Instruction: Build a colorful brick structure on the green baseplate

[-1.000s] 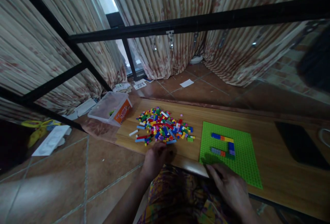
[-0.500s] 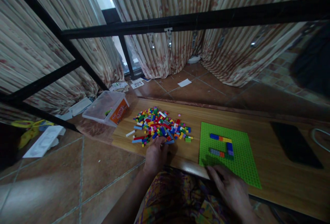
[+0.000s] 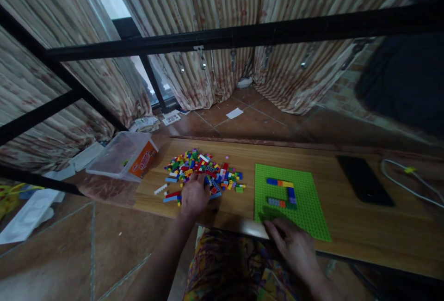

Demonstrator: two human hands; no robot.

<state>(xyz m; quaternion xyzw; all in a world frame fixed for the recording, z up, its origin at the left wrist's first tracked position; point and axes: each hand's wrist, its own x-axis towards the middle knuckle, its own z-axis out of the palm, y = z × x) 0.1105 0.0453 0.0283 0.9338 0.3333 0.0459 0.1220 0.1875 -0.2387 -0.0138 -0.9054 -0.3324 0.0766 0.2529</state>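
A heap of small coloured bricks lies on a low wooden board. My left hand rests on the near edge of that heap, fingers curled down among the bricks; whether it grips one is hidden. To the right lies a green baseplate with a few blue, orange, yellow and purple bricks pressed on in a bracket shape. My right hand lies flat at the baseplate's near left corner, fingertips touching its edge.
A clear plastic tub with an orange label sits at the board's left end. A black phone and a white cable lie at the right. Black metal bars cross overhead. Striped curtains and tiled floor lie beyond.
My left hand has reached forward from the board's near edge into the brick heap. My right hand stays at the baseplate's corner. The view has shifted.
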